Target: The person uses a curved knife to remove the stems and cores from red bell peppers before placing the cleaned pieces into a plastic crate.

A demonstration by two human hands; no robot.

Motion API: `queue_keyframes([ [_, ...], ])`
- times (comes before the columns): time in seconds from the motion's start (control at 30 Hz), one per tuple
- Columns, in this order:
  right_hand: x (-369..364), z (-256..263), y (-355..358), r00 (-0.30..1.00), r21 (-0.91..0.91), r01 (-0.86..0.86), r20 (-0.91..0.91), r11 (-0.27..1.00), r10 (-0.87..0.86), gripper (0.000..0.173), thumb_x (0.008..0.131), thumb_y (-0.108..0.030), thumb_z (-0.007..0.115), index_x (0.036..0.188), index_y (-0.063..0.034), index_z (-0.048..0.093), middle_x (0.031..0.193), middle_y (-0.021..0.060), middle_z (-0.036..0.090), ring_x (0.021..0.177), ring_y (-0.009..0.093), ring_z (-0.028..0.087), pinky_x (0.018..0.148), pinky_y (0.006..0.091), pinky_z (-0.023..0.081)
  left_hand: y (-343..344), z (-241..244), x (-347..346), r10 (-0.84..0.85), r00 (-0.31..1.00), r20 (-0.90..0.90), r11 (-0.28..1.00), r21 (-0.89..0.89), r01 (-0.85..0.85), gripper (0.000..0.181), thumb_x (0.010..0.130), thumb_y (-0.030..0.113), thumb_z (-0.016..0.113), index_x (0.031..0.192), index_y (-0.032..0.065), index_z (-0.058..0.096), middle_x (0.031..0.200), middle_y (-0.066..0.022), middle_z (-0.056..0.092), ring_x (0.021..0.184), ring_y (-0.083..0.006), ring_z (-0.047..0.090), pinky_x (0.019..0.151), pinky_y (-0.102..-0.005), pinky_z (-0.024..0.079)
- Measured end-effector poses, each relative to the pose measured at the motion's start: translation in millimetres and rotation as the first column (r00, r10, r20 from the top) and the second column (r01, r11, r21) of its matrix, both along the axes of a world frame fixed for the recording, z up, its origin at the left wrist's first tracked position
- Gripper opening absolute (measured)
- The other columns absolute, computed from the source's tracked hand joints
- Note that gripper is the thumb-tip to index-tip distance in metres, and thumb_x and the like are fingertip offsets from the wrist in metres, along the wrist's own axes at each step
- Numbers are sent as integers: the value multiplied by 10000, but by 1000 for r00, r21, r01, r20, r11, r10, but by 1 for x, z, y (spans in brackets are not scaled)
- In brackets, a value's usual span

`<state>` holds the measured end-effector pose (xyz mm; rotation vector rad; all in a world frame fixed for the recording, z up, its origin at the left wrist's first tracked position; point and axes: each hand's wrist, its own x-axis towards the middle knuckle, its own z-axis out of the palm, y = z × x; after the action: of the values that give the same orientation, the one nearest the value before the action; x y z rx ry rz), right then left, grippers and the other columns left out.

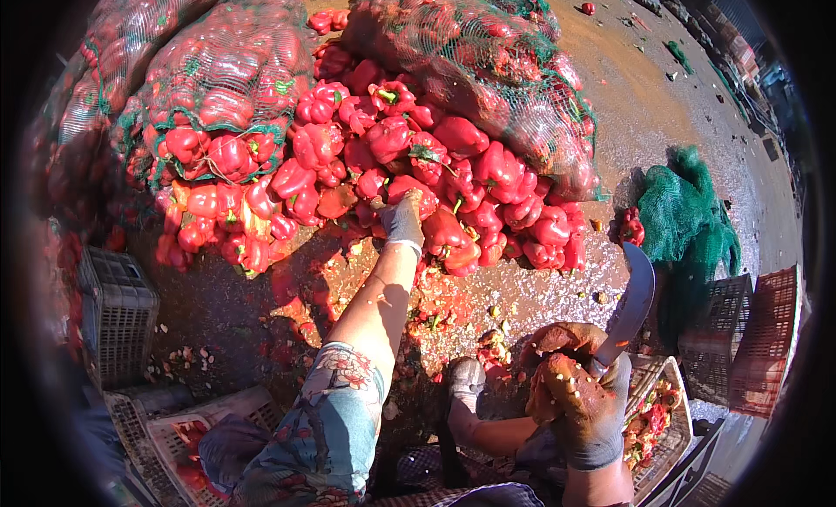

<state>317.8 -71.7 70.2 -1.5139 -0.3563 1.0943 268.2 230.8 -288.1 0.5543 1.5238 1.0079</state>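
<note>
My left hand [401, 221], in a grey work glove, reaches out to the near side of a heap of red bell peppers [388, 139], its fingers on one red bell pepper [413, 192]. At the lower right my right hand [584, 402], in a stained glove coated with pulp and seeds, grips a knife with a broad curved blade [633, 298], the blade pointing up and away from me. The handle is mostly hidden in the glove. A brown, wet, rounded thing [565, 340] shows just beyond that hand; I cannot tell what it is.
Green mesh sacks of red peppers [225, 69] lie behind the heap. Crumpled green netting [679, 206] is at the right, near stacked plastic crates [764, 343]. A crate of pepper scraps [682, 428] stands beside my right hand. Another crate [121, 311] sits left. Scraps litter the wet ground.
</note>
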Motion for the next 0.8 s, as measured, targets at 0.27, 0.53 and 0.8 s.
queue_keyframes([
  [0.27,-2,-9,0,980,-28,17,198,999,-11,188,884,-48,663,1052,37,657,909,74,686,808,118,629,716,259,505,-39,62,-18,13,928,372,986,151,-74,867,736,-60,711,1456,130,269,1278,-128,491,1070,-217,554,922,-353,500],
  [0.53,-20,-45,-2,791,10,-364,530,931,304,281,818,21,549,1085,17,637,948,148,691,886,212,668,818,322,513,-104,202,-129,-442,805,-396,519,619,590,578,670,-67,755,1144,53,448,1068,-63,523,989,-146,543,883,-311,507],
  [0.8,-91,-41,2,563,83,-552,771,830,297,232,819,-18,566,1046,-21,615,894,191,658,824,340,662,736,385,521,-174,319,-223,-230,654,-721,218,617,757,575,645,90,821,1113,42,490,1012,-107,550,965,-231,583,868,-349,490],
])
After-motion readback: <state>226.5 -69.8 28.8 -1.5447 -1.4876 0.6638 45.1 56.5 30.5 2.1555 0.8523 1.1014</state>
